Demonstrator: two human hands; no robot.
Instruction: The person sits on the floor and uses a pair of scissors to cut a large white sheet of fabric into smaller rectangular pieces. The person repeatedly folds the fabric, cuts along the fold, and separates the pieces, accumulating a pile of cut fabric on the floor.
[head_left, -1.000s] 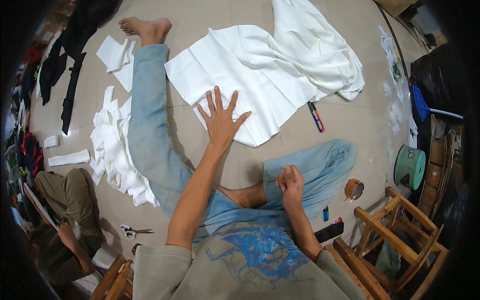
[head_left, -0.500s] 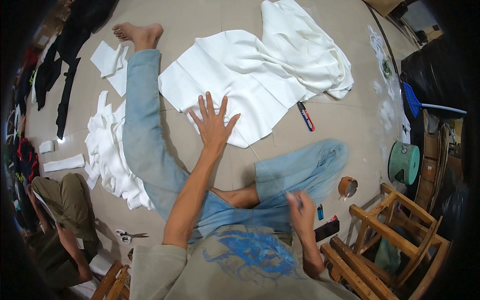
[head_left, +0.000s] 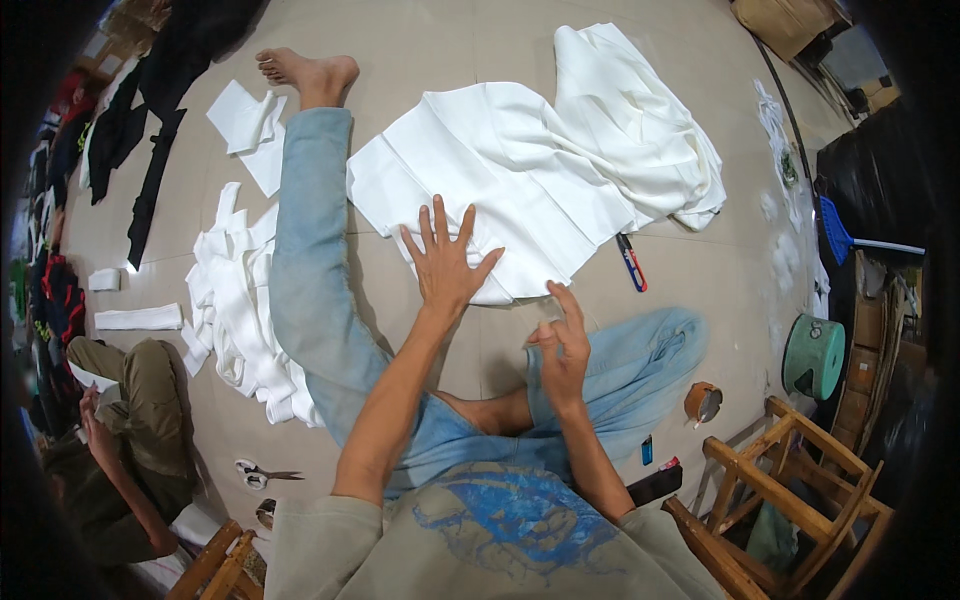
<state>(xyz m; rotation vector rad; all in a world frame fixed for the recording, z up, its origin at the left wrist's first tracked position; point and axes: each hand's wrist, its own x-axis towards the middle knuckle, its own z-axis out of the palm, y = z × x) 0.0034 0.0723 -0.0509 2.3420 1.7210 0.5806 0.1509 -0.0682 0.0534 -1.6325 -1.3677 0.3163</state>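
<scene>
Raised from the lap, right hand [head_left: 562, 345] hovers loosely open (holding nothing), left hand [head_left: 445, 262] splayed flat on white fabric [head_left: 530, 170] over tiled floor [head_left: 420, 40].

White cloth [head_left: 540, 170] on floor, near part folded flat in layered panels, far end bunched and rumpled; near corner lies under a flat palm, beside outstretched leg.
</scene>
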